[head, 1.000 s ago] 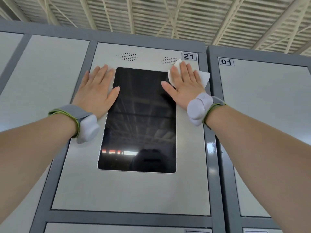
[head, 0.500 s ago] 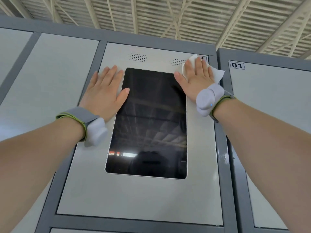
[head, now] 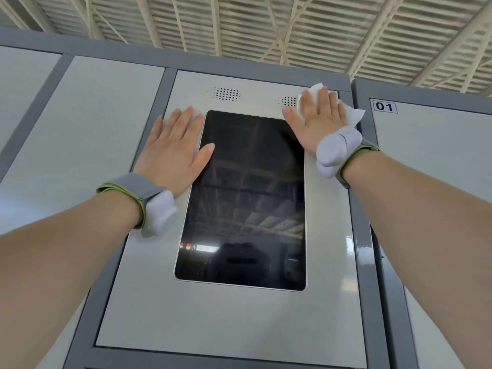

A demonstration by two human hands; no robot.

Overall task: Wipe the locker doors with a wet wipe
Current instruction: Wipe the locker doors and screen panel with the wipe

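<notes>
— Right grip [head: 320, 126] is flat, fingers straight toward 12 o'clock, pressing the wet wipe [head: 355, 115] onto the locker door [head: 239, 318], at 1 o'clock of the dark screen [head: 245, 198]!
— And the left grip [head: 173, 153]?
— Spread flat too, at the screen's 10 o'clock, thumb over the glass. Wipe corners poke out at 12 and 4 o'clock; its long axis is hidden under the palm.
— Surroundings?
— Grey locker frame [head: 359, 235], ribbed metal ceiling [head: 266, 27] overhead. Neighbouring door [head: 439, 182] at 3 o'clock carries the label "01" [head: 384, 106].

Two hands [head: 170, 153] [head: 318, 121], one wet wipe [head: 354, 114], one dark screen [head: 247, 209], two speaker grilles [head: 226, 94] [head: 288, 101], two wristbands [head: 133, 190] [head: 354, 155]
</notes>
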